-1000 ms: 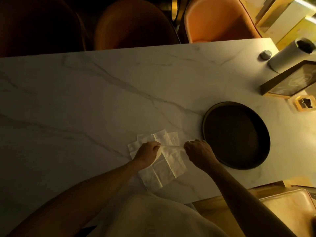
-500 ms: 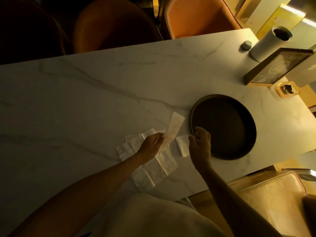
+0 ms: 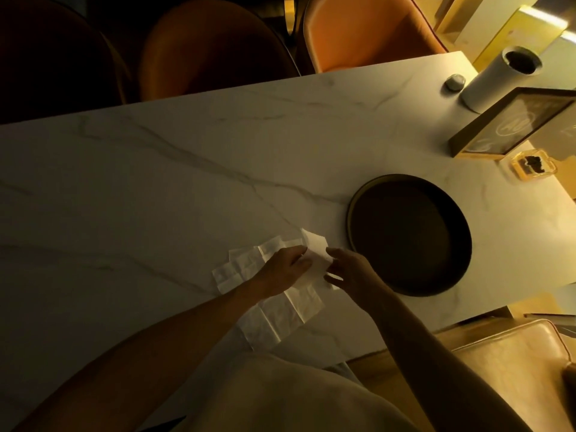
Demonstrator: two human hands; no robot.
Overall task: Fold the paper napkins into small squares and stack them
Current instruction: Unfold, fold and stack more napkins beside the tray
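Working one paper napkin (image 3: 314, 249) at the near edge of the marble tabletop (image 3: 187, 188), just left of a dark round tray (image 3: 408, 235). Held between both hands and lifted slightly at its far corner, probably so one flap can be brought over and lined up before creasing. Left hand (image 3: 285, 269) laid across the napkin's left side, fingers (image 3: 300, 255) extended with tips on the sheet, likely pinning it so the fold cannot slide. Right hand (image 3: 350, 271) at the napkin's right edge, fingers curled with thumb and forefinger apparently pinching that edge; too dim to tell the exact grip.

Beneath and around the hands, an untidy spread of opened napkins (image 3: 280, 310), creased into squares, overlapping one another and running from left of the hands toward the tabletop's near edge. Presumably kept right under the hands so the next sheet is within reach. No neat stack of finished squares visible yet, so most of the job judged to remain.

Tray empty and touching nothing, near enough to serve as a spot for folded squares, though only a guess. Farther right, well apart: a white cylindrical holder (image 3: 498, 79), a framed sign (image 3: 511, 126), a small amber dish (image 3: 533, 165). Orange chairs (image 3: 367, 35) across the tabletop.

Thin tissue, easily torn or skewed; light pressure and even edges advisable.
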